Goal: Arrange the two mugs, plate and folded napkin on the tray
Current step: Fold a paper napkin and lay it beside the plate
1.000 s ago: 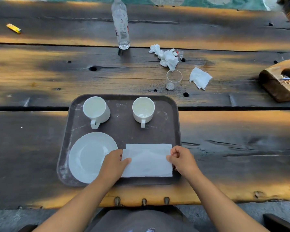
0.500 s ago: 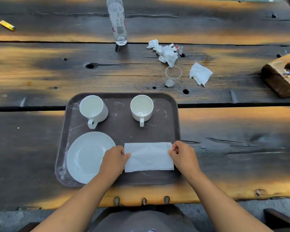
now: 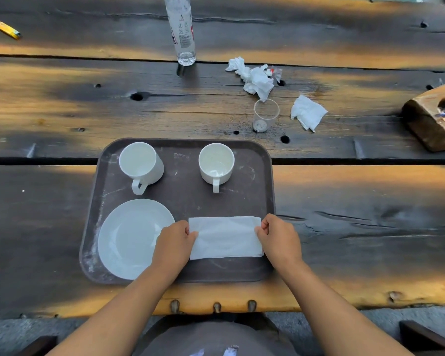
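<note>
A dark brown tray [image 3: 183,201] lies on the wooden table in front of me. Two white mugs stand at its far side, the left mug [image 3: 140,164] and the right mug [image 3: 216,164], both with handles turned toward me. A white plate [image 3: 129,237] fills the tray's near left corner. The folded white napkin [image 3: 225,237] lies flat in the near right corner. My left hand [image 3: 174,242] pinches the napkin's left edge and covers part of the plate's rim. My right hand [image 3: 278,237] pinches the napkin's right edge at the tray's right rim.
Beyond the tray stand a clear plastic cup [image 3: 265,115] and a clear water bottle [image 3: 181,29]. Crumpled tissues [image 3: 254,78] and another tissue [image 3: 307,113] lie at the back right. A wooden block [image 3: 432,119] sits far right, a yellow lighter [image 3: 8,30] far left.
The napkin has gone from a taller sheet to a narrower folded strip. Both hands have shifted slightly away from me along its two short edges.
</note>
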The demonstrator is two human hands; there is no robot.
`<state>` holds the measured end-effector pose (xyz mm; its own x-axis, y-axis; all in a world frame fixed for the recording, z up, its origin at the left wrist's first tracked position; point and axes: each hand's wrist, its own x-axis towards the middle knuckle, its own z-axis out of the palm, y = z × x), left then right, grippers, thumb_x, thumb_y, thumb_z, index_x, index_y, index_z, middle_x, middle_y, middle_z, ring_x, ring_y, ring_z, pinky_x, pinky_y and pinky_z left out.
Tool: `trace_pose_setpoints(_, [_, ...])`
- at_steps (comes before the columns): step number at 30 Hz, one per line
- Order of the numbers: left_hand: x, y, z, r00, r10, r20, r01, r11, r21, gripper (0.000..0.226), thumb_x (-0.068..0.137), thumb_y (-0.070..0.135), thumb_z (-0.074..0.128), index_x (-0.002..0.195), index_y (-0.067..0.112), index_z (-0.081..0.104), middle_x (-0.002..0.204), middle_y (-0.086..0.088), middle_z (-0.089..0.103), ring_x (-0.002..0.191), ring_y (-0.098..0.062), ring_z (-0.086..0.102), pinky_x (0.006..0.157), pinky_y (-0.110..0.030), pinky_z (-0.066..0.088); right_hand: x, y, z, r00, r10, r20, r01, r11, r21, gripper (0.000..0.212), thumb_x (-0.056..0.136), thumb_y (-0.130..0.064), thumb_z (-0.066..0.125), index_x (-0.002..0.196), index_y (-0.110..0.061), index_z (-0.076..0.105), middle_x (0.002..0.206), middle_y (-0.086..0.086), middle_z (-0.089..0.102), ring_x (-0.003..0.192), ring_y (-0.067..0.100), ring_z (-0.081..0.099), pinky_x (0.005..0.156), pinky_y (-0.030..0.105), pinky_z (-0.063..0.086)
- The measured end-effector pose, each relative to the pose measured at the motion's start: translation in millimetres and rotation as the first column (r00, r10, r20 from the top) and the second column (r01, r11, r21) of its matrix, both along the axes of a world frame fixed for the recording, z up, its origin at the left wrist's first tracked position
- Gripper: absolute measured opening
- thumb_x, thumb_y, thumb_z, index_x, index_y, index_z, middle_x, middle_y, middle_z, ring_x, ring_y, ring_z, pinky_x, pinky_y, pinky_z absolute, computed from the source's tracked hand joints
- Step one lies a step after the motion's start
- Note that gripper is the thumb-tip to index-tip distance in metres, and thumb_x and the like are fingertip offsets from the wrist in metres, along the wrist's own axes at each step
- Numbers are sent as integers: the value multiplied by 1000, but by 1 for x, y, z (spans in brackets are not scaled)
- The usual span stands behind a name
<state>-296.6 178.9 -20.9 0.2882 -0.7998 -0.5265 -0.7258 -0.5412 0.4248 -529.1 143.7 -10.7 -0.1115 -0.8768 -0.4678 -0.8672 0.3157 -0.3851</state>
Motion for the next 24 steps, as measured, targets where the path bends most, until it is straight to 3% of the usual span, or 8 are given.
trace_pose_setpoints(8, [-5, 0, 2, 998, -48, 43, 48, 999, -3, 33, 100, 25, 57, 73, 15, 42, 66, -1, 51, 64, -22, 46, 57, -34, 35, 2, -1, -3, 998, 29, -48, -29, 1000, 1, 11, 92, -16, 54, 82, -11, 56, 77, 6, 66, 75, 29, 62, 60, 39, 48])
trace_pose_setpoints(19, [-5, -1, 3, 999, -31, 33, 31, 1000, -3, 31, 102, 24, 55, 74, 19, 41, 64, 1, 50, 57, -15, 42, 50, -29, 29, 2, 0, -6, 995, 57, -83, -57, 998, -2, 15, 92, -17, 55, 78, -15, 51, 77, 5, 63, 73, 29, 59, 56, 35, 40])
trace_pose_setpoints(24, [-2, -2, 7, 997, -66, 31, 66, 998, 4, 20, 101, 21, 53, 84, 11, 47, 68, -6, 55, 65, -27, 48, 57, -36, 37, 2, 1, -6, 993, 69, -95, -69, 998, 0, 15, 92, -17, 55, 78, -15, 51, 75, 3, 61, 71, 27, 57, 55, 34, 38])
